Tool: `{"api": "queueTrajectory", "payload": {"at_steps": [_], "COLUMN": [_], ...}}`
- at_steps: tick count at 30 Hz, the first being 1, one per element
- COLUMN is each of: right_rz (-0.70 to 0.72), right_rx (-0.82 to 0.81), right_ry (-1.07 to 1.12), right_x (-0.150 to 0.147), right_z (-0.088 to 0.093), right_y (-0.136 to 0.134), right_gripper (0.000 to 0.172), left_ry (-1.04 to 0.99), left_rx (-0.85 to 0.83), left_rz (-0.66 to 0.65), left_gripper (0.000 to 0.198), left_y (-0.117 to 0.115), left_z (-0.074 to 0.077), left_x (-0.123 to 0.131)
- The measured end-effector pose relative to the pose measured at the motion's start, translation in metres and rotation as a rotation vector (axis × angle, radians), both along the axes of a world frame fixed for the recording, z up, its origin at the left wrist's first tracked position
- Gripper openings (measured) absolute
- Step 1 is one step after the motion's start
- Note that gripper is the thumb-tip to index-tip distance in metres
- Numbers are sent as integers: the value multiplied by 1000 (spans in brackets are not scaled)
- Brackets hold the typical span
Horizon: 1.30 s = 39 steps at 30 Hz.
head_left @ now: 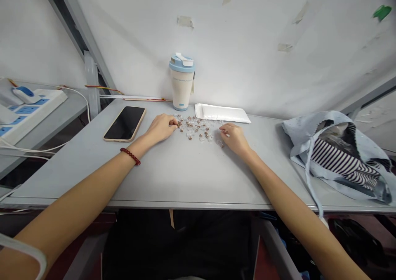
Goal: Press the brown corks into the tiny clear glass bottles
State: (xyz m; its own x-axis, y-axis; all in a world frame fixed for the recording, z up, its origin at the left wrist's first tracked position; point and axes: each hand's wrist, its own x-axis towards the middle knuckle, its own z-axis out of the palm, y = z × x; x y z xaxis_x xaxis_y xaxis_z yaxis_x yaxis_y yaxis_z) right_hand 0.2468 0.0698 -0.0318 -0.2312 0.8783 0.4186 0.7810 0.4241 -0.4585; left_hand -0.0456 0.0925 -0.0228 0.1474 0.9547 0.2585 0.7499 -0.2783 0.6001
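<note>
A loose scatter of small clear plastic pieces (194,128), many with brown bits inside, lies in the middle of the grey table (173,177). My left hand (161,128), with a red bead bracelet (130,156) on its wrist, reaches the scatter's left side. Its fingertips are pinched close together there, and whether they hold a piece is too small to tell. My right hand (234,138) rests on the table at the right side, fingers loosely curved. One clear piece (220,143) lies just left of it, and the hand shows nothing held.
A black-screened phone (125,123) lies left of my left hand. Behind the scatter stand a blue-lidded cream bottle (182,83) and a flat white package (221,113). A pale blue bag (337,158) with striped cloth sits at right. A power strip (27,111) sits on a lower shelf at left.
</note>
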Motion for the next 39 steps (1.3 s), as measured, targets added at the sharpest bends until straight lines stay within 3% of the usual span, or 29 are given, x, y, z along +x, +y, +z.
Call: {"api": "queueTrajectory", "payload": {"at_steps": [5, 8, 12, 16, 21, 26, 33, 39], "right_rz": [-14, 54, 142, 170, 250, 283, 331, 374], "right_rx": [-104, -274, -405, -478, -514, -573, -670, -681], "right_ry": [301, 498, 675, 746, 772, 838, 930, 861], "right_x": [-16, -29, -40, -45, -50, -50, -49, -48], "right_z": [12, 18, 24, 27, 29, 30, 29, 26], "right_y": [-19, -33, -43, -49, -55, -56, -56, -53], "right_gripper": [10, 16, 20, 22, 23, 26, 32, 38], "left_ry": [36, -164, -573, -677, -762, -666, -227, -145], "left_rx": [19, -39, -85, -103, -56, 67, 411, 535], "left_rz": [28, 27, -136, -223, -247, -318, -417, -439], "left_gripper": [7, 5, 25, 16, 8, 10, 20, 10], "left_y": [-4, -15, -39, -59, -64, -63, -66, -61], "left_z": [5, 14, 25, 29, 20, 13, 10, 5], "left_x": [5, 13, 36, 57, 66, 64, 66, 63]}}
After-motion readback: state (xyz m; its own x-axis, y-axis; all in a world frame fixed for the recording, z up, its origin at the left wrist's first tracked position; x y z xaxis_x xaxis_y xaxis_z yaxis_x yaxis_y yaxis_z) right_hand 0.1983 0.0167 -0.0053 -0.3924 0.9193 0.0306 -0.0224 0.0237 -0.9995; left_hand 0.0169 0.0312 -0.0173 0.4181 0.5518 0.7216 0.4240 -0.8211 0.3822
